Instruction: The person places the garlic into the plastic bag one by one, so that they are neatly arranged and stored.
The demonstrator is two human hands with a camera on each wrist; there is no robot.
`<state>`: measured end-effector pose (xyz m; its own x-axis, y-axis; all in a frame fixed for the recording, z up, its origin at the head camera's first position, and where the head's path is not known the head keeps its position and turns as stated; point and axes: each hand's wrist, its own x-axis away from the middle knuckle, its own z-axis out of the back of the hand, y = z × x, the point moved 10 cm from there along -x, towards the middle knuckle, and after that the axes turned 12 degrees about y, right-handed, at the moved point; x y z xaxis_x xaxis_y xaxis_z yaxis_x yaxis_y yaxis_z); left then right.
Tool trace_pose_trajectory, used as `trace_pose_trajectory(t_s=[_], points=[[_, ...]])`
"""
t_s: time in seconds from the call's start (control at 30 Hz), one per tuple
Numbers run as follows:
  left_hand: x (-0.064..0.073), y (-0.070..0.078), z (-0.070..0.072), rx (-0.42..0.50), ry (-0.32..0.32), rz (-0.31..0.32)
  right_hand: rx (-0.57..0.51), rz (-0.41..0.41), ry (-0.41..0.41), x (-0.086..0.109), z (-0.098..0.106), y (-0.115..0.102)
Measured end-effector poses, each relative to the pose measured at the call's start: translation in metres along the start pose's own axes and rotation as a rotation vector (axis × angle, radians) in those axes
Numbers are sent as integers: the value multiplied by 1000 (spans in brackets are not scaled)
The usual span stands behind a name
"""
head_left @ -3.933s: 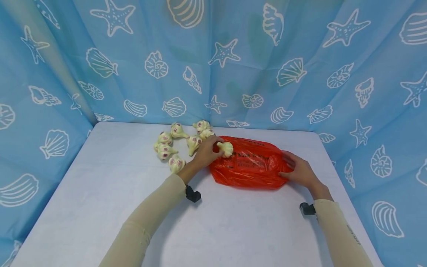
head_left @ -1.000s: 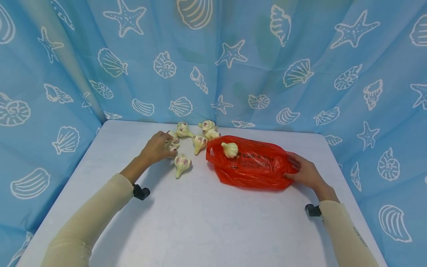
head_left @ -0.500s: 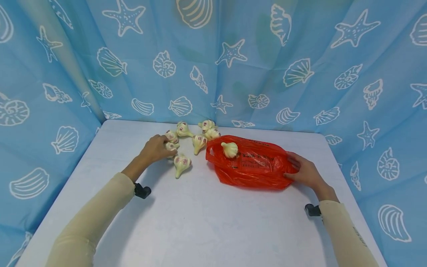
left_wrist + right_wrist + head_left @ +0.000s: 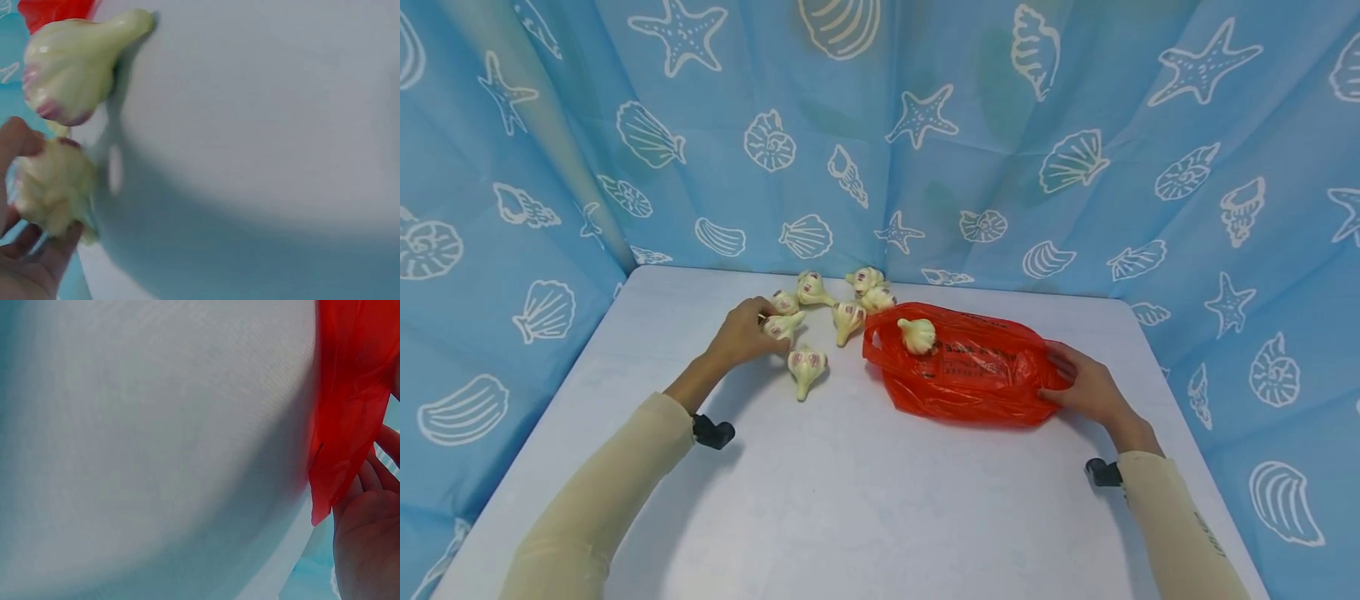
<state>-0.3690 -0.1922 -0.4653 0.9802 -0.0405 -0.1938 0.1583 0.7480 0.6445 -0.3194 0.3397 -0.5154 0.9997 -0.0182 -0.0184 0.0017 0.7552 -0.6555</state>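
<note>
My left hand (image 4: pixel 741 335) pinches a garlic bulb (image 4: pixel 783 327) between thumb and fingers at the left of the group. In the left wrist view, the fingertips wrap the sides of this pale bulb (image 4: pixel 56 184), and another bulb (image 4: pixel 72 69) with purple streaks lies beside it. On the right, my right hand (image 4: pixel 1090 385) grips the end of a red plastic bag (image 4: pixel 970 392), thumb on the near side and fingers behind. The right wrist view has the bag's edge (image 4: pixel 350 425) against the fingers. One garlic bulb (image 4: pixel 917 337) rests on top of the bag, near its left handle loop.
Several more bulbs lie left of the bag, among them one in front (image 4: pixel 807 368), one near the bag (image 4: pixel 848 321) and one toward the back (image 4: pixel 812 287). A white table (image 4: pixel 880 500) carries everything. Blue shell-print curtains (image 4: pixel 880 125) enclose its back and sides.
My left hand has let go of one garlic bulb on the bag, moved left and taken hold of another, which has shifted and turned slightly. My right hand stays at the bag's end.
</note>
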Motion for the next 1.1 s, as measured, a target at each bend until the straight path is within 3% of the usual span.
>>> trace_pose_trajectory(t_s=[0.23, 0.4, 0.67, 0.83, 1.1], points=[[6, -2, 1, 37, 98, -86, 12, 5, 6, -1, 0, 1], [11, -1, 2, 64, 143, -109, 17, 2, 0, 1, -1, 0], [17, -10, -2, 111, 139, -64, 23, 2, 0, 1, -3, 1], [19, -18, -5, 124, 104, -49, 25, -7, -5, 1, -4, 3], [20, -19, 4, 118, 128, -81, 24, 6, -9, -1, -2, 3]])
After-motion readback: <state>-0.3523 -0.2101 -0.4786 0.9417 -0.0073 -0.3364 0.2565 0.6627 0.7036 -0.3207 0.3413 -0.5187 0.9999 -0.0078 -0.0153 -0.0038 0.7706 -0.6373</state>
